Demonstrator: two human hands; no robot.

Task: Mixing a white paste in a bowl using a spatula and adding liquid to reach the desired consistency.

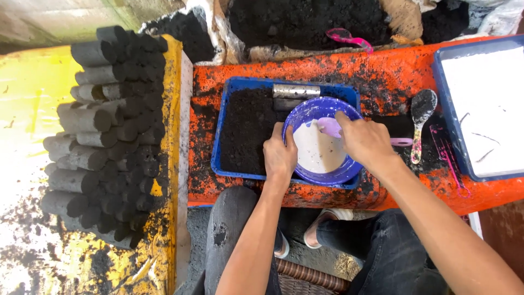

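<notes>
Centrally, a round blue bowl (349, 170) with white paste inside, resting at the right end of a blue tray (229, 87) full of dark soil; left hand (279, 155) clamped on the bowl's left rim, thumb over the edge, fingers curled outside; right hand (365, 141) reaching in from the right, fingers pinched on a pale purple spoon (329, 127); spoon's scoop end inside the bowl, pointing left, long axis roughly left to right across the bowl, handle end showing just past the hand to the right; short metal cylinder (296, 90) lying on its side at the tray's far edge, long axis left to right, just beyond the bowl; tray set on an orange, soil-smeared surface (382, 71); soil-caked spoon (421, 117) lying to the right on that surface, bowl end away, handle toward the person; blue tray of white powder (447, 98) at far right; stack of dark cylindrical briquettes (109, 131) piled at left, round ends facing right.
</notes>
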